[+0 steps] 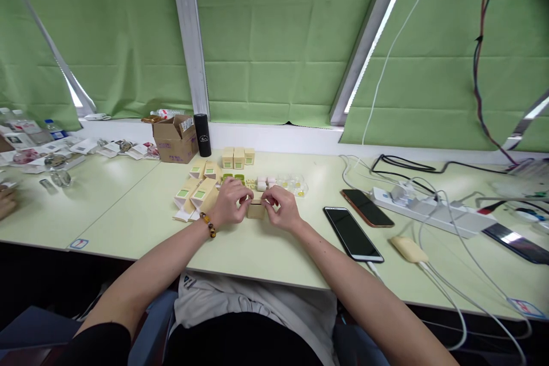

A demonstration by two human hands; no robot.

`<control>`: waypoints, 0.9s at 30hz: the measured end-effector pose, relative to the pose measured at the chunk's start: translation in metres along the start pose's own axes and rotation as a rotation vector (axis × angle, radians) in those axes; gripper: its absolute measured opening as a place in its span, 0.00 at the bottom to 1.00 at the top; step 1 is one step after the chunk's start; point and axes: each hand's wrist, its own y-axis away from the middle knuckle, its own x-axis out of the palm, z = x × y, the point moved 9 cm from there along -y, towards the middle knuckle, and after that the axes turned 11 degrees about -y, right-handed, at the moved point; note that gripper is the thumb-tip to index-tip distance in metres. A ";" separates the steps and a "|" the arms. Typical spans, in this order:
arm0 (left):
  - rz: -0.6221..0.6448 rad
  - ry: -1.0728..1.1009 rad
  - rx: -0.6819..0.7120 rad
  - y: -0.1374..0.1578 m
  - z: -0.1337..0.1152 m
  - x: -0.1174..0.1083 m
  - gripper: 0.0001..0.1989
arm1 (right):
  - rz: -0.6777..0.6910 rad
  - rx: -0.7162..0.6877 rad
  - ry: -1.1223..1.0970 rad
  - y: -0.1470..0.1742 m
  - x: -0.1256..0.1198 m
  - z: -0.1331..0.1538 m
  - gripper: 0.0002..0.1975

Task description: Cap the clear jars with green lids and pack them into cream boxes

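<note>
Between my two hands stands a small cream paper box (256,211) on the table. My left hand (231,202), with a beaded bracelet at the wrist, pinches the box's upper left edge. Thumb and fingers of my right hand (281,205) are closed on its upper right edge. A dark slit shows under the top flap. Left of my hands lie several cream boxes with green labels (204,193), standing open or part folded. Just beyond my fingers are green pieces (234,176), small white jars (262,183) and a clear plastic tray (294,183).
Closed cream boxes (234,158) stand at the back beside a black cylinder (202,135) and an open cardboard carton (175,139). On the right lie phones (354,234), a power strip (433,213) and loose cables. Another person's hand (6,200) shows at the far left.
</note>
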 end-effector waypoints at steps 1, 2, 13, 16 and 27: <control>0.000 0.000 0.000 0.000 -0.001 0.000 0.04 | 0.002 -0.005 0.000 0.000 0.000 0.001 0.06; 0.004 -0.002 -0.002 0.000 -0.001 0.000 0.04 | 0.002 -0.012 0.000 0.000 0.000 0.001 0.06; 0.031 -0.021 -0.021 0.003 0.001 0.006 0.04 | 0.009 -0.045 -0.024 0.001 0.000 0.005 0.06; 0.025 0.000 -0.024 0.003 0.002 0.006 0.04 | -0.003 -0.029 -0.019 0.002 -0.002 0.002 0.05; 0.099 0.023 -0.104 0.002 0.004 0.009 0.12 | 0.037 0.126 -0.018 0.007 0.000 -0.016 0.05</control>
